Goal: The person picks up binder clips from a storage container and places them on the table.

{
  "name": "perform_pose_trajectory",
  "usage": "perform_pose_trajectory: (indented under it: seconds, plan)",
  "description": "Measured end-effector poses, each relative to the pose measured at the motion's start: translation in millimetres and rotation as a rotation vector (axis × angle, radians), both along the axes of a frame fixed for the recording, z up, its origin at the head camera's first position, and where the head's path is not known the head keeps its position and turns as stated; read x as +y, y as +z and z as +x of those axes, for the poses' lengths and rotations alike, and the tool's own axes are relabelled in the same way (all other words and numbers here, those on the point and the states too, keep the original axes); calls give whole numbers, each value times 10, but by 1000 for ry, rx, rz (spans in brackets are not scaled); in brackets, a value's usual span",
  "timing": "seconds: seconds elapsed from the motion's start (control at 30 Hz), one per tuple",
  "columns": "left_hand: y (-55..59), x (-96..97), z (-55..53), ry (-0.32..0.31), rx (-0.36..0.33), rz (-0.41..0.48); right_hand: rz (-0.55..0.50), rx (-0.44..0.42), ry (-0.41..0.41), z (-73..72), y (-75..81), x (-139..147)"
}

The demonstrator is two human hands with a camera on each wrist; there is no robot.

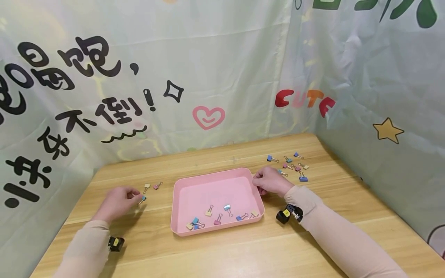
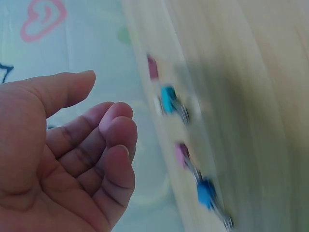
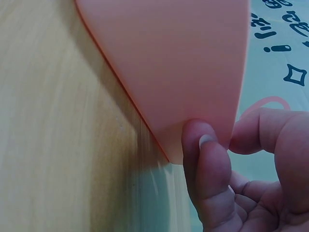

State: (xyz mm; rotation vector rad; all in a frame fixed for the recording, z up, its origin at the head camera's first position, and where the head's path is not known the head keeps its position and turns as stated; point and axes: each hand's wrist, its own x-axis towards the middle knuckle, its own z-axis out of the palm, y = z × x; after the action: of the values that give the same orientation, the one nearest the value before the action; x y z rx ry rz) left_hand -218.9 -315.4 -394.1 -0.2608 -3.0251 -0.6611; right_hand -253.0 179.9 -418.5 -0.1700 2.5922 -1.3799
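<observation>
- Hand on the left (image 1: 116,204): loose, thumb apart from bent fingers, blue clip (image 1: 143,198) just beside them.
- Hand on the right (image 1: 274,180): pinches the right edge of the pink tray (image 1: 208,189).
- Yellow clip (image 1: 147,186), pink clip (image 1: 156,187): just past the blue one.
- Tray clips (image 1: 227,207): near side.
- More clips (image 1: 303,179): far right on the surface (image 1: 222,255).

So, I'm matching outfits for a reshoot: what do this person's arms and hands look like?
The sleeves are long and pale pinkish-beige, wrinkled near the cuffs. The hands are bare, no gloves or rings visible. Near each cuff is a small black device with yellow markings.
</observation>
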Motion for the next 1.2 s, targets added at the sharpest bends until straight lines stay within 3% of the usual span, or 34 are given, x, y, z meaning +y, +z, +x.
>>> perform_pose_trajectory:
  seconds: [0.23,0.47,0.63,0.83,1.2]
  plan:
    - [-38,349,-21,-64,9,61,-8,-5,-1,-5,-3,6]
    - [-84,708,35,-115,-40,121,0,-16,-1,-19,-9,21]
    - [-138,897,47,-64,-85,213,-4,-15,-3,-12,-2,17]
    - [-132,1032,98,45,-97,249,-11,-18,-8,-12,-11,11]
    - [-136,1078,139,149,-230,399,-13,-14,-14,-12,-20,7]
